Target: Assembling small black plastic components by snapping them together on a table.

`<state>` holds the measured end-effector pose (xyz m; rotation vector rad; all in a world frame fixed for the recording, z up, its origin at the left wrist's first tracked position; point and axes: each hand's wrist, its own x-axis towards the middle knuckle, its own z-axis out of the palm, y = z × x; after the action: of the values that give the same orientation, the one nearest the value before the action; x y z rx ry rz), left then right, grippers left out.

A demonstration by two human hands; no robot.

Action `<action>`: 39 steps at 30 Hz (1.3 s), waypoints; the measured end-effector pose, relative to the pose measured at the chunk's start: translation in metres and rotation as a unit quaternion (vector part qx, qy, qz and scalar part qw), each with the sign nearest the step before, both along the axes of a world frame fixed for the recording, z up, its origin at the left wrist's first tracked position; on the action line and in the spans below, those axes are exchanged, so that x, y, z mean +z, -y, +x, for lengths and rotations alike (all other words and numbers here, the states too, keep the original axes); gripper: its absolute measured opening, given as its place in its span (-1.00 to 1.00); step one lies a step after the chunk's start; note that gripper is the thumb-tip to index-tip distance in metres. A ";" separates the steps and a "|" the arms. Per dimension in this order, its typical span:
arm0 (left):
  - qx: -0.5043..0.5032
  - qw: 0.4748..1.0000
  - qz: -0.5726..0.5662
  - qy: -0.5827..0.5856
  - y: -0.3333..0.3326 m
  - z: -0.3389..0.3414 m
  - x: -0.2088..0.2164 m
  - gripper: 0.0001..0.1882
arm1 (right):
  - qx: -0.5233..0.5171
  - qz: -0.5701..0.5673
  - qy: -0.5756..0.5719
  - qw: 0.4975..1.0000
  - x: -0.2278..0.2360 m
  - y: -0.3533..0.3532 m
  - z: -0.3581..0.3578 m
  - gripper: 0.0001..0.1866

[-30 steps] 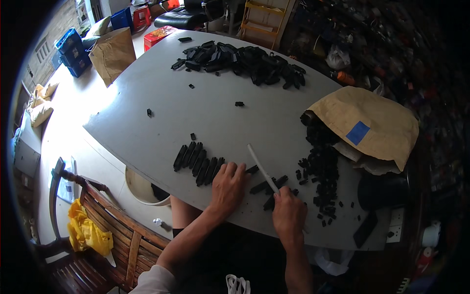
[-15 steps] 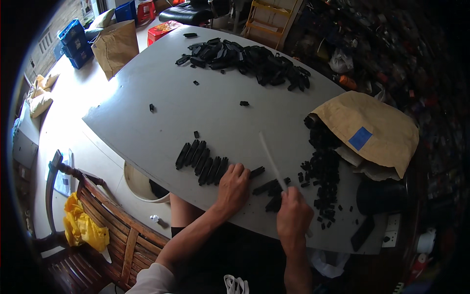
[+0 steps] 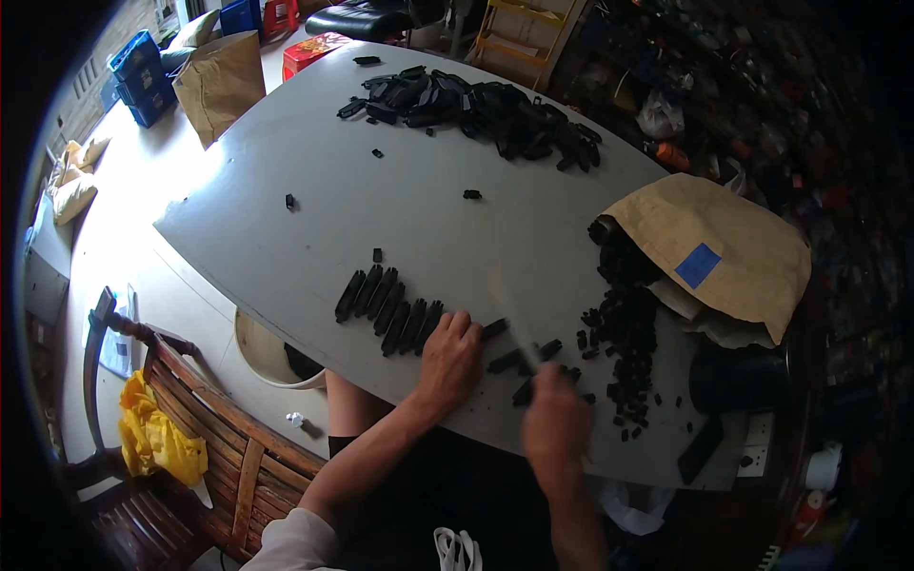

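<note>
My left hand point(image 3: 451, 360) is closed, fingers bent down onto the table at the right end of a row of long black plastic pieces point(image 3: 390, 309). From its right side sticks out one black plastic piece point(image 3: 495, 329), gripped under the fingers. My right hand point(image 3: 557, 419), smeared by motion, is wrapped round a thin pale stick point(image 3: 514, 309) that slants up and to the left, its tip near that piece. More long black pieces point(image 3: 526, 356) lie between the two hands. What the left fingertips touch is hidden.
Many small black parts point(image 3: 633, 352) spill from a brown paper bag point(image 3: 709, 238) on the right. A heap of black pieces point(image 3: 476, 109) covers the table's far side, with a few loose bits nearer. A wooden chair point(image 3: 228, 447) and a pale bin point(image 3: 262, 357) stand left.
My right hand has shifted a little left with the pale stick, which is now blurred. My left hand keeps its place on the black piece. The whole view has shifted slightly.
</note>
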<state>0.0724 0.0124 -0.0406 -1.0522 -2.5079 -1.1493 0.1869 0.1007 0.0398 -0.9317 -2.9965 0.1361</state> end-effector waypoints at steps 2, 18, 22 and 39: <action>0.003 1.000 0.002 -0.002 0.000 0.000 -0.003 -0.81 | 0.022 0.003 0.020 1.000 -0.011 -0.010 0.000 -0.92; -0.008 1.000 -0.005 -0.007 -0.003 0.007 0.005 -0.88 | -0.013 -0.060 -0.125 0.990 0.007 -0.002 0.005 -0.88; 0.017 0.997 0.017 -0.074 0.002 0.010 0.010 -0.82 | -0.015 -0.070 -0.114 0.991 0.009 -0.004 0.010 -0.89; 0.168 0.977 -0.083 -0.102 0.030 0.000 0.015 -0.81 | 0.028 -0.070 -0.101 0.992 -0.007 0.002 0.006 -0.86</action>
<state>0.0724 -0.0172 -0.0258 -0.7003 -2.5192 -0.7106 0.1926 0.0984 0.0330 -0.7906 -2.8552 0.4195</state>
